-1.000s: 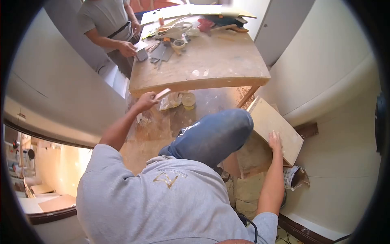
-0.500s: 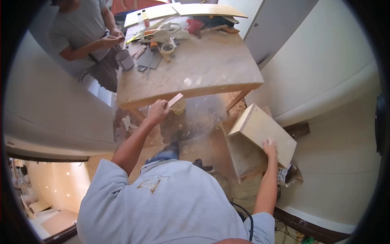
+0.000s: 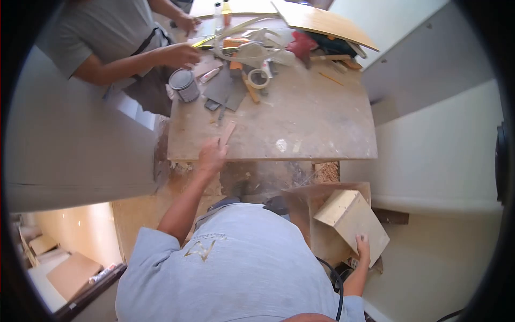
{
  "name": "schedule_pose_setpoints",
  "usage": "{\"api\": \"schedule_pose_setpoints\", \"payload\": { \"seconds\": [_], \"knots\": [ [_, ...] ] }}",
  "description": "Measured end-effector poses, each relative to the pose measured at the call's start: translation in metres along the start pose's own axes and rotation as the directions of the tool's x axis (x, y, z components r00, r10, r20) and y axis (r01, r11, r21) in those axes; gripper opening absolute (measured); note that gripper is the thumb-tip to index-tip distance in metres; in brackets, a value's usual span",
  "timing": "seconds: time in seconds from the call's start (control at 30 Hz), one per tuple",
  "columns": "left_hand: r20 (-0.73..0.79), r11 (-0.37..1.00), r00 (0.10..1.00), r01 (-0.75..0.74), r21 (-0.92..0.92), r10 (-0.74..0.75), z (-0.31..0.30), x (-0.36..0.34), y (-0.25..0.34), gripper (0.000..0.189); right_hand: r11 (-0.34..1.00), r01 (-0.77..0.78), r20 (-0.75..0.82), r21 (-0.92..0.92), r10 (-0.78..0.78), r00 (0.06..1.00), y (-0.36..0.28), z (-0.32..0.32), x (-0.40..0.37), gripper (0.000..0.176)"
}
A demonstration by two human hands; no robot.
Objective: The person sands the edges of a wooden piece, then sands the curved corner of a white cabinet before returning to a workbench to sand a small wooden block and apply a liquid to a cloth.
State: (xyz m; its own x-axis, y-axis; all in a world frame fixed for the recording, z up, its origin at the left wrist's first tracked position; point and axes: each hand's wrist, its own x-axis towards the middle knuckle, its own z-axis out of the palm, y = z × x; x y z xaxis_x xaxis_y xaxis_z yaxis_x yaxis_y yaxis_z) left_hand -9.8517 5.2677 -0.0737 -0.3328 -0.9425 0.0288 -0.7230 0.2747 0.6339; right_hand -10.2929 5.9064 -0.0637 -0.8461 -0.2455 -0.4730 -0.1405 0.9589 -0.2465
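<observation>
My left hand (image 3: 213, 155) is closed around one end of a narrow, flat pinkish block (image 3: 228, 132). The block's free end points forward over the front edge of the dusty worktable (image 3: 316, 126). Low on the right, my right hand (image 3: 363, 248) grips a pale wooden box (image 3: 343, 210), thumb and fingertips on its broad side panel. The box is tilted, with its narrow end towards the table. Beneath it stands a larger brown wooden carcass (image 3: 300, 206), partly covered by the box.
Across the table's left corner, a person (image 3: 120, 32) has both hands near a paint can (image 3: 184, 86). Grey sheets (image 3: 228, 88), a tape roll (image 3: 258, 79), a pencil (image 3: 331, 79) and bottles (image 3: 226, 13) lie or stand there. Boards (image 3: 327, 24) rest at the back.
My left hand has moved forward with the block, over the table edge. The box in my right hand has turned and sits lower in view. The other person's hands have moved apart.
</observation>
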Motion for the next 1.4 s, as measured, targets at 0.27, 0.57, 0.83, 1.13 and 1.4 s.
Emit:
{"api": "schedule_pose_setpoints", "payload": {
  "seconds": [0.27, 0.57, 0.83, 1.13, 1.4],
  "knots": [
    [0.019, 0.995, 0.995, 0.101, 0.015, -0.101, 0.014, 0.029, 0.025, 0.037, 0.929, 0.366, -0.013, -0.057, -0.367, 0.93, -0.268, -0.052, 0.069, 0.027],
    [-0.124, 0.965, 0.967, 0.239, 0.113, -0.225, 0.031, 0.061, 0.057, 0.034, -0.119, 0.963, -0.368, 0.244, -0.93, -0.021, -0.834, 0.049, 0.129, 0.018],
    [-0.189, 0.956, 0.961, 0.237, 0.176, -0.203, 0.053, 0.097, 0.059, 0.036, -0.263, 0.922, -0.148, -0.284, -0.938, -0.314, -0.939, 0.135, 0.183, 0.018],
    [-0.343, 0.98, 0.939, -0.058, -0.189, -0.011, 0.014, 0.118, 0.105, 0.07, -0.11, 0.525, -0.327, 0.844, -0.881, 0.341, -0.873, -0.01, 0.097, 0.015],
    [0.083, 0.347, 0.983, 0.137, -0.928, -0.165, -0.016, 0.19, 0.183, 0.026, 0.0, 0.698, -0.329, 0.716, -0.882, 0.337, -0.742, 0.03, 0.05, 0.024]
  ]
}}
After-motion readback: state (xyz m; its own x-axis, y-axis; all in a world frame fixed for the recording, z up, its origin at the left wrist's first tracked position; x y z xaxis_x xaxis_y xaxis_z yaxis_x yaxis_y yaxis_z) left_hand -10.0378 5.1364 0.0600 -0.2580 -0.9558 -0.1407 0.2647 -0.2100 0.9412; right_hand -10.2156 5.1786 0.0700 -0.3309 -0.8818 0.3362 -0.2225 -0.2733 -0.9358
